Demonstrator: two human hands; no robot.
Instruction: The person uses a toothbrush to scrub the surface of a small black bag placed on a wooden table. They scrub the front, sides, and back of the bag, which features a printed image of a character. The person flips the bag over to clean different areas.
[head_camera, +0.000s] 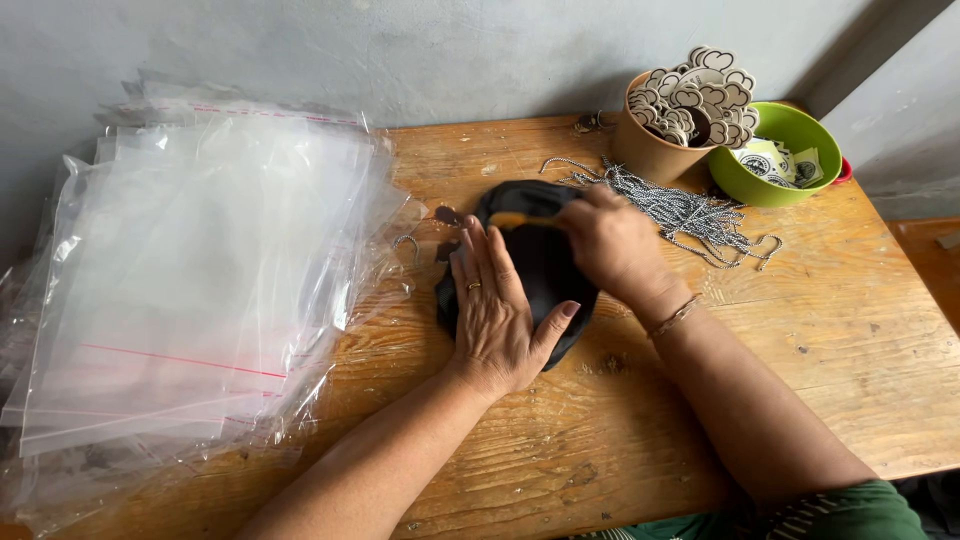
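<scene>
Hands (500, 310), black pouch (540, 265) lengthwise away

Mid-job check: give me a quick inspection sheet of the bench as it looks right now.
Surface: worn wooden table, scratched and grainy.
Job's things: folded black fabric piece lying flat, with a small orange tab at its top edge.
Clutter: stack of clear plastic zip bags on the left; pile of black-and-white cords; brown paper cup of cloud-shaped tags; green bowl of printed labels.
Hands: left hand pressed flat on the fabric; right hand with fingers pinching at the orange tab.
Cables: nothing seen.
Surroundings: grey plaster wall behind.
</scene>
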